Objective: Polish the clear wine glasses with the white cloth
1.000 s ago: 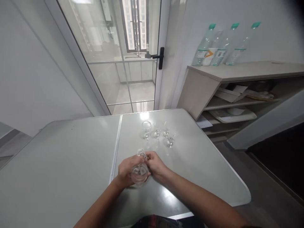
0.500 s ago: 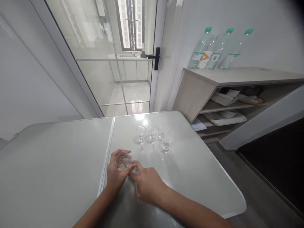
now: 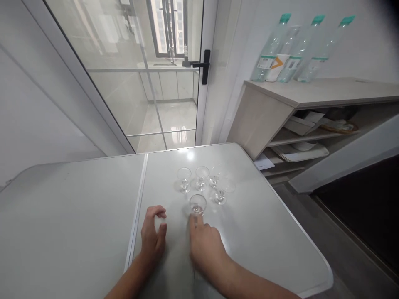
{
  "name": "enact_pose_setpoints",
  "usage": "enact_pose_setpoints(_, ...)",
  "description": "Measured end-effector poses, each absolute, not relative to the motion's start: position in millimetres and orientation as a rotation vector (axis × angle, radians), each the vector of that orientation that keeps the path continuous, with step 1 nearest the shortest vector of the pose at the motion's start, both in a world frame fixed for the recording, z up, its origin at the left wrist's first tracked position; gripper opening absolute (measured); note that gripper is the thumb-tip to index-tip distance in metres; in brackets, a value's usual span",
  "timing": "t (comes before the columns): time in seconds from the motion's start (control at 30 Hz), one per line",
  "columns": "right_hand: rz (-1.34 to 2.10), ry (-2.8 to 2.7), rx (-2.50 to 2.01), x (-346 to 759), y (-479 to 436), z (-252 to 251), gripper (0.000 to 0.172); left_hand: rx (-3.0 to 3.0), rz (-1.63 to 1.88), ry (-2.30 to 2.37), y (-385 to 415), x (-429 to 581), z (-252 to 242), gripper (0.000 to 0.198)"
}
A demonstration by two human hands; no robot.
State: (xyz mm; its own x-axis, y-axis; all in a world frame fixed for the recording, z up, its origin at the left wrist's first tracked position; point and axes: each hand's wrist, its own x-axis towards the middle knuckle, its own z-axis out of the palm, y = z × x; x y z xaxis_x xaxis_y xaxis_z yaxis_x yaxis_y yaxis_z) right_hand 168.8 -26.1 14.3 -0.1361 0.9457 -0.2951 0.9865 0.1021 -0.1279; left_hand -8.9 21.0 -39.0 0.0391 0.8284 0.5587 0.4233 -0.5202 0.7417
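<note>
Clear glass forms the round-bowled, stemmed goblet (image 3: 198, 203) at the fingertips of the bare right hand (image 3: 208, 245); that grip is closed, thumb and forefinger pinching the goblet low, beneath its bowl, the exact contact blurred. The bowl's mouth faces up; whether the foot rests on the pale grey, white-edged bench (image 3: 264, 232) cannot be told. The right forearm reaches in from the lower right, back of the hand uppermost, fingers pointing forward. Beside it, the bare left hand (image 3: 152, 232) has a loosely open grip, fingers curled toward the thumb with a gap between, apart from the goblet. Just beyond, four clear stemmed glasses (image 3: 201, 182) stand upright in a cluster.
</note>
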Motion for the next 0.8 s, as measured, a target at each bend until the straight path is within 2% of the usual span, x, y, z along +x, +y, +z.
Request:
enact_pose_setpoints(0.07,-0.384,2.129,2.041,178,-21,11,0.074,1.982,1.346,1.306,24,-8,-39,0.018)
enact_pose_setpoints(0.13,-0.383,2.059,2.071,185,-17,8,0.080,2.013,1.219,1.288,26,-5,-38,0.013)
enact_pose_setpoints(0.67,-0.561,1.986,1.983,197,-10,28,0.094,2.075,0.941,1.311,33,-5,-40,0.024)
enact_pose_setpoints(0.73,-0.610,1.970,2.006,200,-16,39,0.081,2.027,0.902,1.347,33,-5,-41,0.028)
enact_pose_setpoints(0.8,-0.674,2.023,2.033,198,-24,49,0.049,1.966,0.878,1.380,33,-4,-41,0.032)
